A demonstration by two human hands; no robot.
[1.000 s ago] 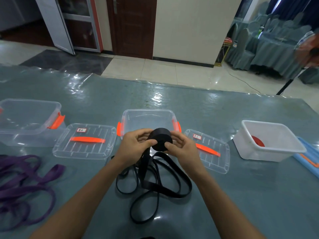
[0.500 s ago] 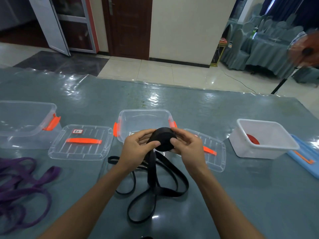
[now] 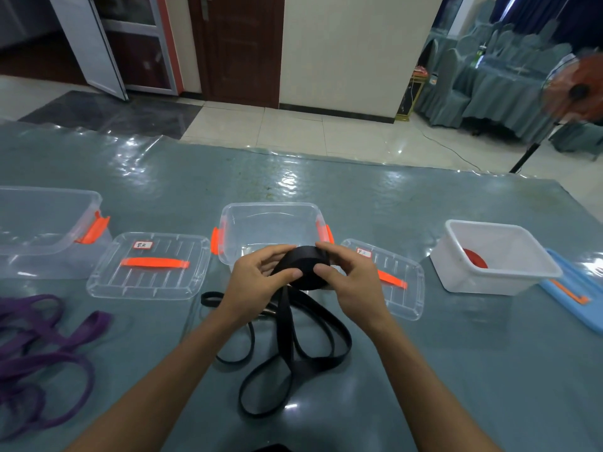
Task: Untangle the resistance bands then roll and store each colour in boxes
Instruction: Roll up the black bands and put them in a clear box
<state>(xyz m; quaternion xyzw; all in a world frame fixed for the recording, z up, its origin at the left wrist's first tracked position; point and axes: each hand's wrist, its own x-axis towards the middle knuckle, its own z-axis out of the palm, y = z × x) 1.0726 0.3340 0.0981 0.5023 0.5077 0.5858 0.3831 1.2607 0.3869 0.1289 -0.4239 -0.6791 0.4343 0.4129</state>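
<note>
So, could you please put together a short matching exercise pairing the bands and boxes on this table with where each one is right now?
Things:
1. black roll
2. purple bands
3. red roll
4. middle clear box

Places:
A. inside the white box
B. loose on the table, far left
C. standing open at mid-table
D. gripped by left hand and right hand

Pairs: 1-D, 2-B, 3-A, 4-C.

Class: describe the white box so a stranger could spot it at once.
On the grey-green table, go right from the middle clear box, past the clear lid. The white box stands there; unlike the others, it is opaque and holds a red roll.
</note>
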